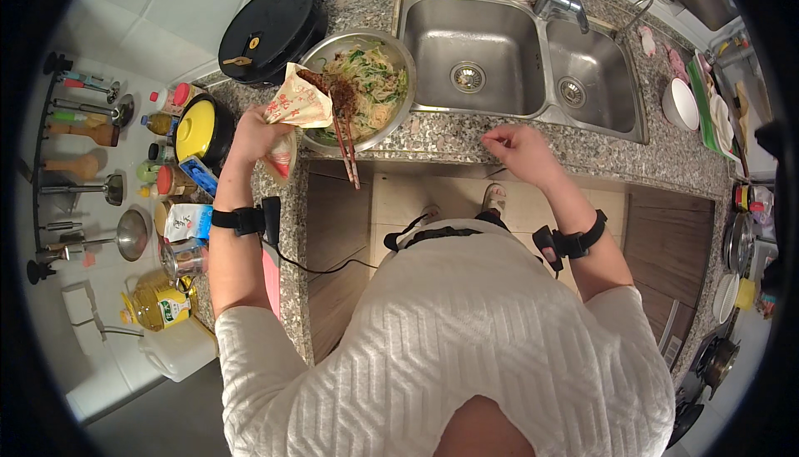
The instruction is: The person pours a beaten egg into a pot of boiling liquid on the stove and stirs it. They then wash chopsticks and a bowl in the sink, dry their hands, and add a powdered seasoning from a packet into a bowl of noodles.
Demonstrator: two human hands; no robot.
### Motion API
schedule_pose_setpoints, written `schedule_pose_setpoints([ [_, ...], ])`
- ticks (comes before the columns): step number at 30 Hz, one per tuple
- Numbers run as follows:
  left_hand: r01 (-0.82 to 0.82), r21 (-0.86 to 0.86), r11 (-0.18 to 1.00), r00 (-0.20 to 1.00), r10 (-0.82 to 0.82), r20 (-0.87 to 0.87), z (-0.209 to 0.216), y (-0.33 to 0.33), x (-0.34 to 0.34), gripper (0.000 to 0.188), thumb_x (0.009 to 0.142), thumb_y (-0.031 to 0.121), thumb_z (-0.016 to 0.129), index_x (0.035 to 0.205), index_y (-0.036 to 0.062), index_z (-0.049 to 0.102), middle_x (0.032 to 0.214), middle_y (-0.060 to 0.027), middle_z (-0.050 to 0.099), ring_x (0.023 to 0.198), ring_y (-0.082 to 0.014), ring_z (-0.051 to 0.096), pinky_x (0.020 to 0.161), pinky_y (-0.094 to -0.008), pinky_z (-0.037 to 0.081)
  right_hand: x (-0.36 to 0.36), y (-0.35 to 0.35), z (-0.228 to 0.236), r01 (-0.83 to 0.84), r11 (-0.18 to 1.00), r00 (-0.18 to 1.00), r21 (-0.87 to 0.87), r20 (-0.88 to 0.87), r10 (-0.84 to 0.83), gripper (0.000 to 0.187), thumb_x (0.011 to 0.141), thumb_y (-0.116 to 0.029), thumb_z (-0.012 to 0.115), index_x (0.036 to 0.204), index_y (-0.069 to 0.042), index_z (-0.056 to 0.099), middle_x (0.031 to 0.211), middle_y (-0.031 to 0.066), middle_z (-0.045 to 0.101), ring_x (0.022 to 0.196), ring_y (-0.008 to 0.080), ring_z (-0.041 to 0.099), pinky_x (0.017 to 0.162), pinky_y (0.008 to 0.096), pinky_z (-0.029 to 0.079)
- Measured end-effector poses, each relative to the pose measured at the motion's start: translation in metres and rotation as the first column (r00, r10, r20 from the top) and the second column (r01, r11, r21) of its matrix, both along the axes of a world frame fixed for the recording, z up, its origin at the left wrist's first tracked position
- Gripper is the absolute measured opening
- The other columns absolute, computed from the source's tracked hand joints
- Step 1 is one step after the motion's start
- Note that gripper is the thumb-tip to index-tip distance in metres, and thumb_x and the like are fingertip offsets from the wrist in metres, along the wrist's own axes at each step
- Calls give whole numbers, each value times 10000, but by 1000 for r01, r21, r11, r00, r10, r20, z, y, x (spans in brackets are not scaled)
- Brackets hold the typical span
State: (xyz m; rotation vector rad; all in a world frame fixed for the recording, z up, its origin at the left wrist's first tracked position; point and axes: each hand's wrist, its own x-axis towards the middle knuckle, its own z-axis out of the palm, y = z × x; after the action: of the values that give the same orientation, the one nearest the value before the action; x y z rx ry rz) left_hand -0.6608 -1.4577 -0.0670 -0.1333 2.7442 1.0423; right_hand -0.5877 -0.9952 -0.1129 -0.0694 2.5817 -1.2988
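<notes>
My left hand grips a cream-and-red paper packet, tilted over the left side of a steel bowl. Dark red flakes lie at the packet's mouth and in a heap on the food. Noodles mixed with green leaves fill the bowl. A pair of chopsticks leans in it, handles jutting over the counter's front edge. Near the sink's front rim, my right hand hovers at the counter edge with its fingers curled together. Nothing shows between them.
Right of the bowl is a two-basin steel sink with a tap. A black round appliance stands behind the bowl. At left are a yellow-lidded pot, several bottles and an oil jug. A white bowl sits at right.
</notes>
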Motion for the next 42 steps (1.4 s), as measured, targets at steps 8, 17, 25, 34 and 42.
schedule_pose_setpoints([
  [8,-176,435,883,984,170,54,1,-2,15,349,820,-1,753,1153,-46,658,1024,-60,712,862,-120,657,795,-286,517,0,-5,-6,-13,1000,999,0,30,13,248,881,-241,690,1020,-42,740,887,157,733,783,266,710,735,353,546],
  [17,17,-130,991,999,-22,-34,7,-13,21,364,693,157,791,1041,59,751,982,-186,672,923,-296,660,852,-361,513,-1,-24,-4,-83,996,996,12,17,83,214,910,-192,676,1039,-29,728,808,102,706,708,135,620,688,307,510],
  [25,116,-249,961,988,-136,-68,13,8,1,395,679,194,798,1042,48,744,1042,-229,646,951,-363,640,876,-401,513,5,-16,-12,-77,997,997,2,31,77,212,912,-189,677,1044,-32,730,833,104,710,732,157,637,704,312,514],
  [34,62,-279,958,995,-82,-63,1,5,-12,405,689,214,796,1059,57,745,1067,-232,647,1014,-356,630,922,-386,498,8,-4,-10,-26,1000,1000,-8,13,27,236,877,-238,672,1020,-65,745,878,157,732,780,276,711,742,361,548],
  [42,64,-180,982,996,-74,-49,-4,6,-15,340,714,132,798,1027,12,740,928,-148,722,898,-248,682,843,-347,513,5,-2,-7,-22,999,1000,-26,15,23,240,875,-236,674,1018,-57,745,862,159,729,784,276,709,743,360,545],
])
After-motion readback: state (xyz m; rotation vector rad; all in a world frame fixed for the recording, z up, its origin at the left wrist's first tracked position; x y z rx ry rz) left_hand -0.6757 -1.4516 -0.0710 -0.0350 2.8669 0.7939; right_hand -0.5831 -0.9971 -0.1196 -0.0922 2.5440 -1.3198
